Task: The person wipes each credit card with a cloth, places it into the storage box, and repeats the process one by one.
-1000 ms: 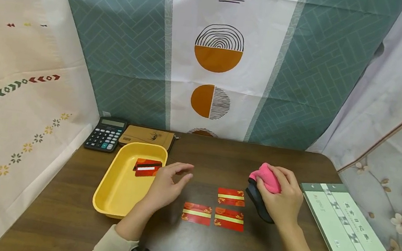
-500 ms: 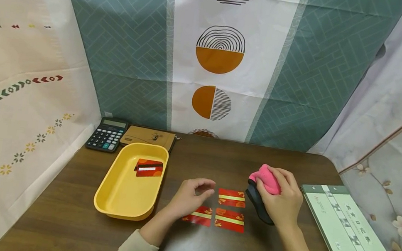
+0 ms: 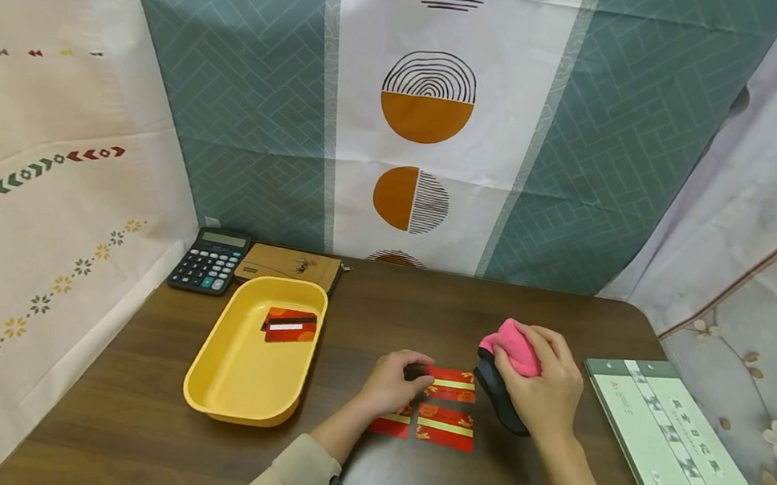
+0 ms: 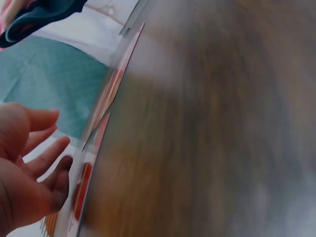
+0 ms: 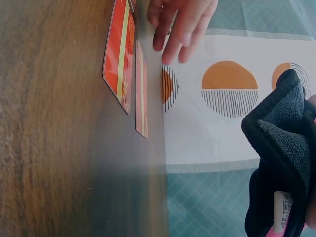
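My right hand (image 3: 552,392) grips a folded cloth (image 3: 522,351), pink on one side and dark grey on the other. It hangs over the table to the right of three red cards with pale stripes. In the right wrist view a white label shows on the cloth (image 5: 284,133). My left hand (image 3: 391,384) has loosely bent fingers, thumb and fingertips apart, at the left edge of the upper card (image 3: 454,385). Below that lies the lower right card (image 3: 446,427); the lower left card (image 3: 393,426) is partly hidden by my left hand.
A yellow tray (image 3: 241,378) on the left holds overlapping red cards (image 3: 290,329). Behind it are a calculator (image 3: 209,261) and a brown zip case (image 3: 289,264). A pale green notebook (image 3: 670,439) lies at the right. Patterned cloths hang behind and beside the table.
My left hand has moved right from beside the tray, passing over the lower left card to the upper card. My right hand stays nearly still with the cloth.
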Action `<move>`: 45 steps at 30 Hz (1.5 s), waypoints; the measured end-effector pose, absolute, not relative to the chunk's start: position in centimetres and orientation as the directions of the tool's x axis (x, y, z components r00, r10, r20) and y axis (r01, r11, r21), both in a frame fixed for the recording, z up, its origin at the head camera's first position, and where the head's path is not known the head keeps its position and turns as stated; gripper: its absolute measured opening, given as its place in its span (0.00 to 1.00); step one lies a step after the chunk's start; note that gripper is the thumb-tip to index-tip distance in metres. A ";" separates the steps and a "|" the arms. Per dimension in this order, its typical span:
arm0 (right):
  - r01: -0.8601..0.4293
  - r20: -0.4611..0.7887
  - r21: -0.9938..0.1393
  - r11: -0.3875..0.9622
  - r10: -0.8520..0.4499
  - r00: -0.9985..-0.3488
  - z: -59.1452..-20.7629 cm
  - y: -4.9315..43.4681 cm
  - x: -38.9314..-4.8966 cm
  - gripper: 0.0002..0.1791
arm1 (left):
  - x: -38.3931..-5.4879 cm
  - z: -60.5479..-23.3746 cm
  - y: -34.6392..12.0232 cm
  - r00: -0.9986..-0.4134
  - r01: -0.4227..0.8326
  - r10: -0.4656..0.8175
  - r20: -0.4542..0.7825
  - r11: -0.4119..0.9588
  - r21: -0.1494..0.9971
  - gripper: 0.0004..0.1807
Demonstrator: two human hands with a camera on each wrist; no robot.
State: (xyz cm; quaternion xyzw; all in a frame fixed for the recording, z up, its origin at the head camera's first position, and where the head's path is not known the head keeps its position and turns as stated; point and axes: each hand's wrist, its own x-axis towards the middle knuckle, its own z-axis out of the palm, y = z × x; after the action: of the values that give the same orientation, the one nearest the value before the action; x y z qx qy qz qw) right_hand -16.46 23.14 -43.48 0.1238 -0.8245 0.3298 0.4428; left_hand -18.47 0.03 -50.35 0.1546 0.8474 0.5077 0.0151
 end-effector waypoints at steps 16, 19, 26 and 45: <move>-0.497 0.810 -0.425 0.756 0.073 -0.582 -43.7 23.7 -16.8 0.28 | -19.5 -50.6 -0.5 -0.879 0.435 0.451 0.153 0.630 0.644 0.14; -0.497 0.808 -0.422 0.758 0.066 -0.586 -43.7 23.7 -16.8 0.27 | -19.7 -50.6 -1.1 -0.898 0.408 0.410 0.161 0.639 0.652 0.15; -0.506 0.797 -0.425 0.751 0.045 -0.603 -43.8 23.9 -17.0 0.24 | -20.3 -50.9 -1.3 -0.901 0.408 0.390 0.190 0.613 0.677 0.23; -0.521 0.798 -0.430 0.738 0.040 -0.602 -43.9 23.5 -17.1 0.25 | -19.6 -49.6 -1.6 -0.959 0.246 0.272 0.078 0.666 0.704 0.29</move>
State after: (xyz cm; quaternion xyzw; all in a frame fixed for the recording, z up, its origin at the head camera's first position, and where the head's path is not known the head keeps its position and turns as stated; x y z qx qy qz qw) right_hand -17.06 23.48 -43.86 0.1446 -0.8310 0.3322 0.4222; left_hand -19.58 -1.64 -49.65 0.1420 0.9125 0.3833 0.0170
